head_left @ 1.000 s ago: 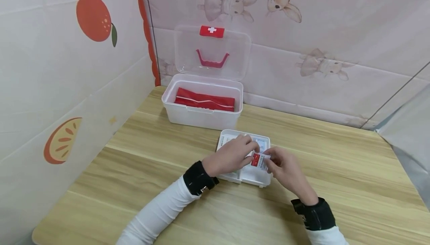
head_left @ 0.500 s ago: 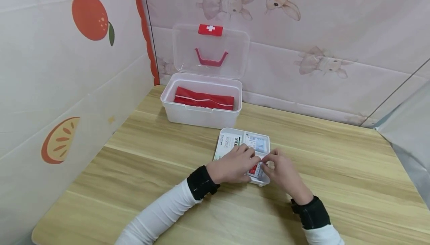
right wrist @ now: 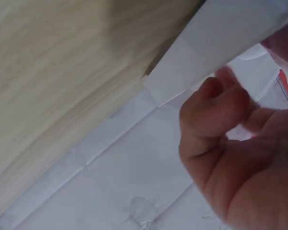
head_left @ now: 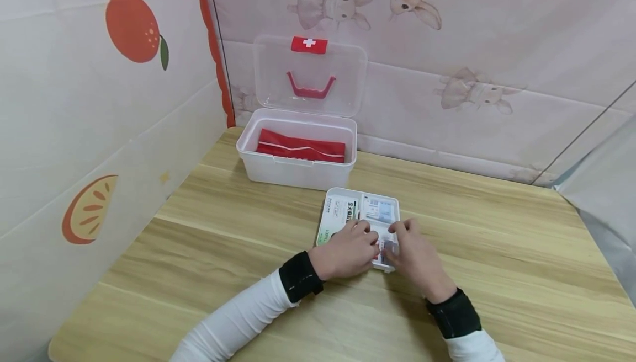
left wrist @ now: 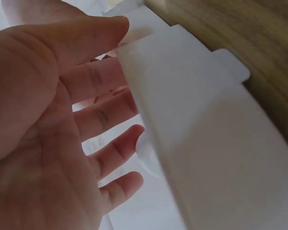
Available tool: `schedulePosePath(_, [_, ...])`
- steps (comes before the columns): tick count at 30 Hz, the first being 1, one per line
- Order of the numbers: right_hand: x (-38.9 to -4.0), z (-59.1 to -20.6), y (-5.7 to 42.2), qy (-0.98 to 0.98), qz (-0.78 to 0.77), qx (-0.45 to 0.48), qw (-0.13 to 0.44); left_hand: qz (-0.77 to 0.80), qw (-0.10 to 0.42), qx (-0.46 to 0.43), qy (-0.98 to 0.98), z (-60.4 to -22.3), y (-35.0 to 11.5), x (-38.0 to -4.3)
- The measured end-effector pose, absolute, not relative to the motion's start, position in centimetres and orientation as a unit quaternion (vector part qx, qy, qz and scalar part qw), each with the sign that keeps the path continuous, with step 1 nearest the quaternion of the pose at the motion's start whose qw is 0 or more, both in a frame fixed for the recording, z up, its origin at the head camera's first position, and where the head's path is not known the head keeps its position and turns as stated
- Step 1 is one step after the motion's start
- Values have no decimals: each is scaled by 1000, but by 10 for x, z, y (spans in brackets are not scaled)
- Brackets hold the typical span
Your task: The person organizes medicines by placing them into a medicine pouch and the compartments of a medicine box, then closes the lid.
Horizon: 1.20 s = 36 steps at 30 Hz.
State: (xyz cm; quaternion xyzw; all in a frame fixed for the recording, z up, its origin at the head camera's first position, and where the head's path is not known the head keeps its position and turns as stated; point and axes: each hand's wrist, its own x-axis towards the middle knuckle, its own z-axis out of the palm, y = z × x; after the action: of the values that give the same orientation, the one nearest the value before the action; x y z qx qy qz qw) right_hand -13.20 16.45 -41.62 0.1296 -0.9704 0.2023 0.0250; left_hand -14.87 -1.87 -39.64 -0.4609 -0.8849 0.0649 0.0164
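A shallow white compartment case (head_left: pixel 330 190) lies on the table with both hands over its front part. My left hand (head_left: pixel 346 250) reaches in from the left. In the left wrist view its gently bent fingers (left wrist: pixel 105 117) dip behind the case's white wall, with the thumb near the rim. A small red-and-white packet (head_left: pixel 389 247) lies low in the front right compartment. My right hand (head_left: pixel 419 260) has thumb and fingers at that packet; its fingertips are partly hidden behind the rim in the right wrist view, and I cannot tell whether they pinch it.
A printed white-and-green packet (head_left: pixel 340 207) fills the case's left side. A blue-and-white packet (head_left: pixel 381 210) lies in the back right compartment. Behind stands a translucent first-aid box (head_left: pixel 298 174), lid raised, with a folded red pouch (head_left: pixel 303 148) inside. Printed cloth walls border the table.
The red-and-white packet has gone down from between both hands into the front right compartment. The left hand has shifted slightly toward the front, uncovering more of the packets in the case.
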Motion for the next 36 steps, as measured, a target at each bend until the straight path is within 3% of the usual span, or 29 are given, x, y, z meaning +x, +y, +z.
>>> schedulePosePath(11, [-137, -415, 171, -948, 297, 83, -78, 64, -6, -469, -881, -399, -19, -146])
schedulePosePath(16, [-138, -415, 168, -944, 307, 72, -94, 19, -26, -469, -883, -392, -28, -152])
schedulePosePath(19, [-138, -415, 166, -940, 316, 78, -102, -46, -41, -428, -902, -379, -43, -160])
schedulePosePath(26, [-138, -415, 162, -935, 326, 73, -120, -161, -116, -223, -954, -375, -90, -166])
schedulePosePath(31, [-136, -417, 161, -933, 331, 71, -124, -186, -169, -217, -943, -399, -96, -160])
schedulePosePath(36, [-126, -420, 160, -945, 308, 84, -74, -237, -185, -189, -935, -409, -92, -153])
